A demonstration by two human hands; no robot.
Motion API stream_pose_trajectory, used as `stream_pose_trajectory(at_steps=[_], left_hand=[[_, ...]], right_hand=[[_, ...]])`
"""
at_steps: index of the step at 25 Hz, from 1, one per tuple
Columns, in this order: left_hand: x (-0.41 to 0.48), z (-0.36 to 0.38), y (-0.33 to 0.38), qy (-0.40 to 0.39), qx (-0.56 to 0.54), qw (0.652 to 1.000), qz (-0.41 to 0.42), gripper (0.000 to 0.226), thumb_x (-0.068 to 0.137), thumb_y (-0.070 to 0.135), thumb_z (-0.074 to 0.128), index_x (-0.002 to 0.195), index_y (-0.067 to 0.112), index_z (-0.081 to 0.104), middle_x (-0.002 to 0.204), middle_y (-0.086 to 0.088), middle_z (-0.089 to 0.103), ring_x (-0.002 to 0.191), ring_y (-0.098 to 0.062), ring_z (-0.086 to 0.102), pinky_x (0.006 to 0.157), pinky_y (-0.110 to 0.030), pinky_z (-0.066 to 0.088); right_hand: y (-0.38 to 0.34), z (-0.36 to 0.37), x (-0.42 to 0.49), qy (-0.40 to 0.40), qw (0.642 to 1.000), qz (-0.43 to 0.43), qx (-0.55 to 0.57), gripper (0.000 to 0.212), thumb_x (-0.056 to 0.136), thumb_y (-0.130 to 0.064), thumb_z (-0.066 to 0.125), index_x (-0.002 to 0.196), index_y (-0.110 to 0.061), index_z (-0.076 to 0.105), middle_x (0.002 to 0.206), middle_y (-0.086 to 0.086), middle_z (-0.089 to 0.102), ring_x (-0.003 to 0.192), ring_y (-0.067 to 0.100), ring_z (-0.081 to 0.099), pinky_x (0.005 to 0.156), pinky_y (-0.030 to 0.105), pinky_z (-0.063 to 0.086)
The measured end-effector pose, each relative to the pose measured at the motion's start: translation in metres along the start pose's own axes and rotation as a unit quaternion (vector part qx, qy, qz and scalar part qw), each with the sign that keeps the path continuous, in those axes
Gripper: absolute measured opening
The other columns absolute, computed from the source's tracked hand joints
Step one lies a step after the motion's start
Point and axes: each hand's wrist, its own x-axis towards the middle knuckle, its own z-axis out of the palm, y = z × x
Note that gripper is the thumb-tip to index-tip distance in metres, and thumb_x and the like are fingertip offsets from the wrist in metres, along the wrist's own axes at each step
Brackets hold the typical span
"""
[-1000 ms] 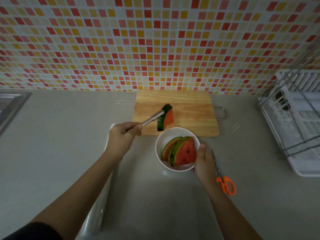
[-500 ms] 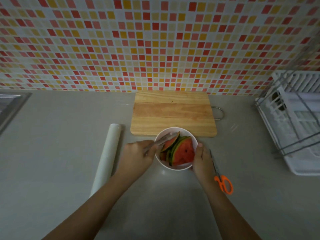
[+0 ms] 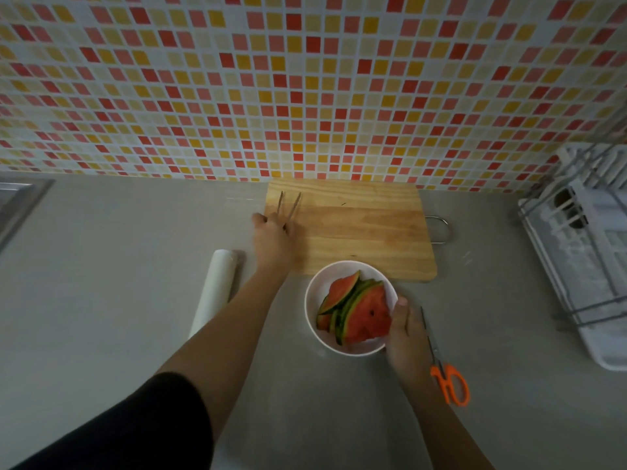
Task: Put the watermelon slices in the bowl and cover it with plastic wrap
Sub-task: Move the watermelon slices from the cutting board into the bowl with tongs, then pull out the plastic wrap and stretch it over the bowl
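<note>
A white bowl (image 3: 314, 293) stands on the grey counter just in front of the wooden cutting board (image 3: 359, 228). Several watermelon slices (image 3: 364, 312) lie stacked in it, rinds to the left. My right hand (image 3: 405, 334) grips the bowl's right rim. My left hand (image 3: 271, 240) is over the board's left end and holds metal tongs (image 3: 288, 206), whose tips are spread and carry nothing. A white roll of plastic wrap (image 3: 215, 293) lies on the counter left of my left forearm. The board has no slice on it.
Orange-handled scissors (image 3: 448, 381) lie right of my right hand. A white dish rack (image 3: 590, 252) fills the right side. A sink edge (image 3: 17, 205) shows at the far left. A mosaic tiled wall (image 3: 305, 89) rises behind the board.
My left hand carried a slice from the board into the bowl with the tongs, let it go there, then moved the tongs back over the board's left end. My right hand stayed on the bowl.
</note>
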Motion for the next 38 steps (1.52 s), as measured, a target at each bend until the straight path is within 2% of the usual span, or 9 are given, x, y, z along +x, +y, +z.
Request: stream_pose_trajectory(at_steps=[5, 9, 12, 15, 20, 29, 33, 36, 38], left_hand=[[0.005, 0.025, 0.004, 0.026, 0.074, 0.997, 0.012, 0.031, 0.093, 0.025, 0.047, 0.105, 0.001, 0.063, 0.114, -0.02, 0.056, 0.102, -0.036, 0.049, 0.086, -0.044, 0.04], [0.001, 0.017, 0.01, -0.007, 0.133, 0.991, -0.014, 0.062, 0.091, 0.053, 0.044, 0.131, 0.006, 0.046, 0.128, -0.017, 0.051, 0.114, -0.035, 0.045, 0.093, -0.045, 0.036], [-0.033, -0.005, 0.009, 0.001, -0.025, 1.0, 0.013, 0.054, 0.092, 0.056, 0.037, 0.112, 0.011, 0.059, 0.103, -0.015, 0.062, 0.1, -0.034, 0.057, 0.081, -0.04, 0.043], [-0.084, -0.021, -0.002, -0.141, -0.096, 0.985, -0.019, 0.054, 0.093, 0.057, 0.029, 0.071, 0.019, 0.06, 0.074, -0.003, 0.061, 0.086, -0.033, 0.064, 0.068, -0.032, 0.042], [-0.123, -0.047, -0.006, -0.231, -0.287, 0.912, -0.182, 0.055, 0.09, 0.061, 0.039, 0.118, 0.02, 0.062, 0.118, -0.01, 0.06, 0.101, -0.032, 0.063, 0.073, -0.044, 0.06], [-0.173, -0.065, -0.045, -0.242, -0.339, 0.884, -0.215, 0.051, 0.087, 0.062, 0.043, 0.112, 0.022, 0.064, 0.113, -0.01, 0.064, 0.094, -0.028, 0.066, 0.058, -0.034, 0.059], [-0.172, -0.07, -0.052, -0.232, -0.315, 0.904, -0.17, 0.036, 0.091, 0.055, 0.044, 0.095, 0.027, 0.065, 0.099, -0.005, 0.069, 0.086, -0.024, 0.068, 0.059, -0.029, 0.058], [-0.141, -0.102, -0.089, -0.04, -0.148, 0.986, -0.059, 0.021, 0.092, 0.029, 0.053, 0.095, 0.018, 0.071, 0.096, -0.011, 0.072, 0.092, -0.031, 0.067, 0.078, -0.031, 0.05], [-0.117, -0.126, -0.129, -0.001, -0.035, 0.997, -0.064, 0.024, 0.093, 0.021, 0.053, 0.099, 0.006, 0.072, 0.101, -0.018, 0.072, 0.095, -0.032, 0.065, 0.082, -0.032, 0.046]], right_hand=[[0.004, 0.001, 0.003, -0.008, 1.0, 0.005, -0.014, 0.04, 0.099, -0.035, 0.027, 0.119, -0.014, 0.054, 0.108, 0.005, 0.055, 0.106, 0.022, 0.051, 0.086, 0.027, 0.029], [0.002, 0.0, 0.005, -0.016, 1.0, -0.01, -0.014, 0.035, 0.099, -0.034, 0.027, 0.111, -0.019, 0.056, 0.093, -0.005, 0.049, 0.091, 0.014, 0.046, 0.082, 0.027, 0.03], [0.0, -0.004, 0.006, -0.037, 0.999, -0.034, -0.021, 0.027, 0.098, -0.035, 0.026, 0.088, -0.032, 0.051, 0.077, -0.019, 0.049, 0.078, 0.005, 0.049, 0.071, 0.021, 0.035], [-0.007, -0.008, 0.01, -0.06, 0.995, -0.06, -0.054, 0.031, 0.099, -0.031, 0.027, 0.075, -0.03, 0.047, 0.072, -0.015, 0.05, 0.07, 0.0, 0.052, 0.06, 0.018, 0.037], [-0.022, -0.016, -0.006, -0.084, 0.985, -0.123, -0.081, 0.028, 0.099, -0.022, 0.028, 0.086, -0.016, 0.053, 0.079, 0.004, 0.055, 0.074, 0.022, 0.051, 0.061, 0.027, 0.028], [0.006, -0.018, -0.051, -0.11, 0.985, -0.106, -0.085, 0.034, 0.099, -0.028, 0.027, 0.103, -0.013, 0.057, 0.097, 0.018, 0.065, 0.092, 0.036, 0.061, 0.077, 0.041, 0.05], [0.005, -0.02, -0.052, -0.122, 0.986, -0.084, -0.082, 0.036, 0.099, -0.031, 0.027, 0.115, -0.016, 0.055, 0.11, 0.022, 0.062, 0.1, 0.039, 0.058, 0.08, 0.056, 0.051], [0.004, -0.02, -0.05, -0.134, 0.984, -0.069, -0.09, 0.039, 0.099, -0.034, 0.025, 0.118, -0.015, 0.054, 0.114, 0.022, 0.06, 0.102, 0.039, 0.057, 0.084, 0.054, 0.049], [0.006, -0.019, -0.05, -0.119, 0.985, -0.073, -0.106, 0.04, 0.099, -0.032, 0.025, 0.116, -0.012, 0.055, 0.115, 0.022, 0.06, 0.104, 0.038, 0.056, 0.087, 0.044, 0.047]])
